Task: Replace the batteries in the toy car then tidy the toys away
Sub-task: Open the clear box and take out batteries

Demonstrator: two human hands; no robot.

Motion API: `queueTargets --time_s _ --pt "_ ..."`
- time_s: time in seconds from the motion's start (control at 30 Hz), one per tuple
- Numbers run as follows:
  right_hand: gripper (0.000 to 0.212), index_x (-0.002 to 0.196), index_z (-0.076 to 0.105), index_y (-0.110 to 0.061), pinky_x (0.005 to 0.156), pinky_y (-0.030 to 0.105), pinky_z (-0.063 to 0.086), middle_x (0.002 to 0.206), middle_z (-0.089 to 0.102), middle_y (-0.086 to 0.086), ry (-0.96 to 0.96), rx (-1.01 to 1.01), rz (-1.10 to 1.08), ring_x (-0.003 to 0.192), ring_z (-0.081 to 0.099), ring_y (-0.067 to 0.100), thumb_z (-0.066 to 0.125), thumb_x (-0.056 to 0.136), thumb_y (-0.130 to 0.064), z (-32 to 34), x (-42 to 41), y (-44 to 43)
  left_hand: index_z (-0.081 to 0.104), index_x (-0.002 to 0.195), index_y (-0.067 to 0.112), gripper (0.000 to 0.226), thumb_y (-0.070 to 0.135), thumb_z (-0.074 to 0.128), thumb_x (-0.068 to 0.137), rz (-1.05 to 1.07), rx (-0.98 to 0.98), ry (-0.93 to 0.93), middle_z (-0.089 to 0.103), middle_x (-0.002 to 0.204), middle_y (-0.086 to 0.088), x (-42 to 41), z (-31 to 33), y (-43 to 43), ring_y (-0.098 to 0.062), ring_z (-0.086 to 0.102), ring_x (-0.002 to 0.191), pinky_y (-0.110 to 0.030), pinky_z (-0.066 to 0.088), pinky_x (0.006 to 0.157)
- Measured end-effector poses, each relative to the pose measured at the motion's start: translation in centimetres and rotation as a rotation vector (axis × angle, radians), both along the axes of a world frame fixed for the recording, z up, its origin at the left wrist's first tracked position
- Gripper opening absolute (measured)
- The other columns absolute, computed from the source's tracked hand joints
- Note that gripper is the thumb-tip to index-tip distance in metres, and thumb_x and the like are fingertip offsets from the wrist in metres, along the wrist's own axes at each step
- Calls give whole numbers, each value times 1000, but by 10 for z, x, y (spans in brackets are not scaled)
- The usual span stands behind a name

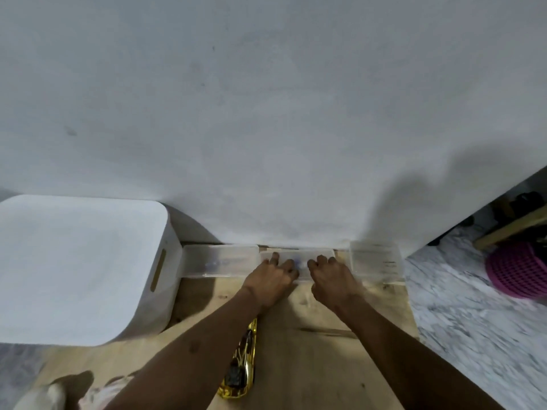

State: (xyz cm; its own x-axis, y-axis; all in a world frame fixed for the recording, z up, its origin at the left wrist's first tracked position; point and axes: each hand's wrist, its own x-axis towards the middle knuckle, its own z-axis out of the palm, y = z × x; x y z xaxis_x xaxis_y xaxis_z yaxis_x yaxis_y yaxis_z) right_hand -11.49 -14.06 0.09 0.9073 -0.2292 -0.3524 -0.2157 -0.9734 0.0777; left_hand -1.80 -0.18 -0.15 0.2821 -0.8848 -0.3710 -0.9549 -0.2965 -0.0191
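A gold toy car (241, 368) lies on the wooden board (310, 359), partly hidden under my left forearm. At the wall stands a small clear plastic container (299, 255), and both hands are on it. My left hand (273, 276) grips its left part with bent fingers, one finger stretched onto the lid. My right hand (333, 279) curls its fingers over the right part. The view is blurred, so what is inside the container does not show.
A large white storage box (80, 267) with a slot handle stands at the left. Two more clear containers (220, 260) (376, 260) flank the middle one. A pink basket (518, 270) sits on the marble floor (473, 321) at the right. A white wall rises straight ahead.
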Motion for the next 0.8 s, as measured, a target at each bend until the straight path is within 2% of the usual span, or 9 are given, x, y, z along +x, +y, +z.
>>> queueTargets --time_s 0.13,0.27,0.43,0.53,0.63,0.7,0.8 --pt "40 124 54 -9 88 37 50 117 62 16 8 -21 24 105 60 30 57 84 -11 1 1 1 33 150 10 52 16 46 100 54 -28 12 35 150 -14 3 1 -2 -40 34 136 -45 42 103" --pt "45 129 49 -10 83 36 50 124 56 14 -6 3 1 108 56 30 55 84 -11 -1 -4 2 37 148 15 54 18 54 96 150 -99 104 37 148 -9 -1 2 4 -31 36 135 -40 43 101" --pt "53 137 40 -21 81 36 51 137 44 2 -52 32 -58 123 46 26 60 87 -23 1 -9 -6 57 121 19 40 36 67 86 174 -204 198 54 125 -2 14 13 11 -25 56 112 -35 48 86" --pt "51 133 46 -22 82 34 51 134 48 0 -93 40 -29 122 47 23 66 87 -30 7 -10 -14 62 104 16 31 23 72 76 183 -254 291 62 113 -3 29 18 11 -25 59 99 -32 48 76" --pt "65 135 50 -23 81 37 51 133 51 0 -160 50 -15 118 51 23 76 76 -31 14 -14 -21 64 95 17 29 23 77 70 276 -329 415 67 101 -1 38 23 10 -22 60 90 -32 50 73" --pt "65 126 57 -21 75 37 51 123 57 1 -320 85 -5 107 57 24 78 65 -28 19 -20 -22 64 93 21 27 26 77 69 360 -405 481 69 94 5 43 25 10 -19 63 88 -33 52 74" --pt "34 94 61 -17 65 30 48 93 60 -2 -601 209 42 82 58 22 69 61 -14 20 -29 -16 69 98 22 24 17 72 74 540 -602 568 72 93 8 51 23 7 -15 67 90 -28 53 80"
